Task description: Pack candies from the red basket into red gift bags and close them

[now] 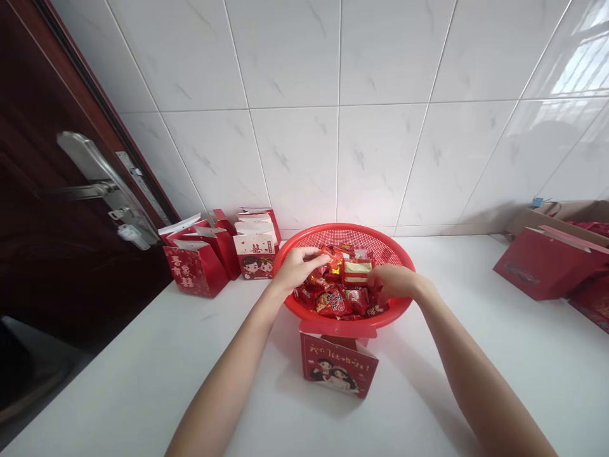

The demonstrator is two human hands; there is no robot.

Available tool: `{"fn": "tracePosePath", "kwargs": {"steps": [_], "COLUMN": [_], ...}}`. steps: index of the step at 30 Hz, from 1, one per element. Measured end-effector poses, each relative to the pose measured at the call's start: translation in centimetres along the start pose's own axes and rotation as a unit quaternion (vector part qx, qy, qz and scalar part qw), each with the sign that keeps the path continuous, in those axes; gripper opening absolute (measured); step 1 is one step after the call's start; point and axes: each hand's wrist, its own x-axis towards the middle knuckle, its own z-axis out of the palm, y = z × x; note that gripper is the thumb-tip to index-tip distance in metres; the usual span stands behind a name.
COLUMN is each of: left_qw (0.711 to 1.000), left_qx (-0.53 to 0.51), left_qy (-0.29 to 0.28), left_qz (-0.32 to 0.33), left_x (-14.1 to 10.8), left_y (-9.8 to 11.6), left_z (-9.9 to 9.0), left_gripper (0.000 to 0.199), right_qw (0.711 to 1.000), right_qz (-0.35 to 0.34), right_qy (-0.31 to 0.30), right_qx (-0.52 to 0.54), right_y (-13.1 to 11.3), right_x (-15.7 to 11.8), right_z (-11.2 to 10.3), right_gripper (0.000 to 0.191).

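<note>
Red basket, hands among wrapped sweets

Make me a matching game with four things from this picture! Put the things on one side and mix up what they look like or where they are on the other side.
Things:
1. Basket
2. Packets
3. Nearest box
4. Handle

Clues:
A. Piled inside something with a wide rim
B. Silver-coloured, on the dark door
C. Bright red and round, with lots of little holes
D. Dark red, with two cartoon people on its front

Right pairs: 1-C, 2-A, 3-D, 4-B
</note>
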Motion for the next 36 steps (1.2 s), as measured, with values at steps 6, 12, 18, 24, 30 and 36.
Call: {"fn": "tracePosePath", "kwargs": {"steps": [6,12,18,24,30,36], "left_qw": [1.0,1.0,1.0,1.0,1.0,1.0], "left_qx": [-0.004,0.001,-0.017,-0.017,-0.008,-0.012], "left_qy": [-0.016,-0.023,-0.023,-0.025,-0.023,-0.014], "left_qz": [-0.003,-0.004,0.0,-0.001,0.003,0.013], "left_x": [0.1,0.0,0.1,0.0,0.0,0.0], "left_y": [-0.1,0.0,-0.1,-0.2,-0.4,-0.4], "left_z": [0.1,0.1,0.1,0.0,0.0,0.0], "left_gripper": [0.034,0.033,0.038,0.041,0.046,0.049], "right_qw": [0.999,0.984,0.876,0.849,0.868,0.867], "right_qz": [-0.033,-0.079,-0.117,-0.146,-0.201,-0.245], "right_qy": [-0.005,0.077,0.087,0.132,0.197,0.181], "right_qx": [0.006,0.141,0.46,0.49,0.408,0.394], "right_y": [0.0,-0.5,-1.1,-1.6,-2.3,-2.3], "right_x": [0.2,-0.1,-0.8,-0.7,0.0,0.4], "right_z": [-0.1,-0.7,-0.5,-0.3,0.5,1.1], "right_gripper": [0.018,0.022,0.028,0.028,0.024,0.026]}}
